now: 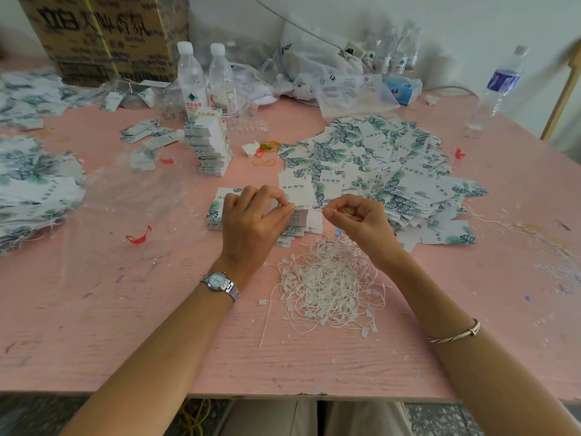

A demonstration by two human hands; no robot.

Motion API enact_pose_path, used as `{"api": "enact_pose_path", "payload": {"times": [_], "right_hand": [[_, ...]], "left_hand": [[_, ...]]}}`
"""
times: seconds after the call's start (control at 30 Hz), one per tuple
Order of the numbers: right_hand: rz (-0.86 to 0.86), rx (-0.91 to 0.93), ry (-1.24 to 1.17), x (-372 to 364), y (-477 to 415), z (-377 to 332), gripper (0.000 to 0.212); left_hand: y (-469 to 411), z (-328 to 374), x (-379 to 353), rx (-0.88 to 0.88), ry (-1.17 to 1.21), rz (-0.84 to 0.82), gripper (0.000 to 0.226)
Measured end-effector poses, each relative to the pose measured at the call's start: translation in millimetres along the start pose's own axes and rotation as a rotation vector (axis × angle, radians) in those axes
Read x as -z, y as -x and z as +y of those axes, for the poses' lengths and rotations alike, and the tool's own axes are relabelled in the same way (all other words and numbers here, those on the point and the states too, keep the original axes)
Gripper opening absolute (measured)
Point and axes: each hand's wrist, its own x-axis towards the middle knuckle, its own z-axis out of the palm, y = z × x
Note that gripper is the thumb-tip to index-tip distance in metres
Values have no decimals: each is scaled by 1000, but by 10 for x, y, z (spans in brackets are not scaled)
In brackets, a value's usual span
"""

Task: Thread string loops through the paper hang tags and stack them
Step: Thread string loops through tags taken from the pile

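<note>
While the tangle of string loops (330, 278) lies nearest on the worktop (125, 325) at six o'clock, just beyond it the left hand (251, 221) pinches the top hang tag (298, 191) of a small stack (217, 212), and the right hand (358, 218) pinches one string (344, 215). Hold the tag steady and feed the tip straight through. Loose tags (386, 158) heap at one o'clock.

Over the worktop (125, 309) both forearms are bare. The wrist of the left grip (251, 221) wears a silver watch (220, 283): round pale blue-green dial, metal link band. The wrist of the right grip (358, 220) wears a thin silver bangle (468, 332) with a crossed join. Below the worktop's near edge, pale beige trousers (267, 418) show.
</note>
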Motion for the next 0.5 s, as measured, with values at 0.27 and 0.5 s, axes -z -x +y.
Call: {"api": "enact_pose_path", "payload": {"times": [0.27, 0.5], "right_hand": [[58, -40, 6, 4, -1, -19, 7], [40, -27, -107, 23, 1, -65, 11]], "left_hand": [[45, -61, 16, 109, 79, -2, 9], [41, 106, 92, -186, 147, 92, 17]]}}
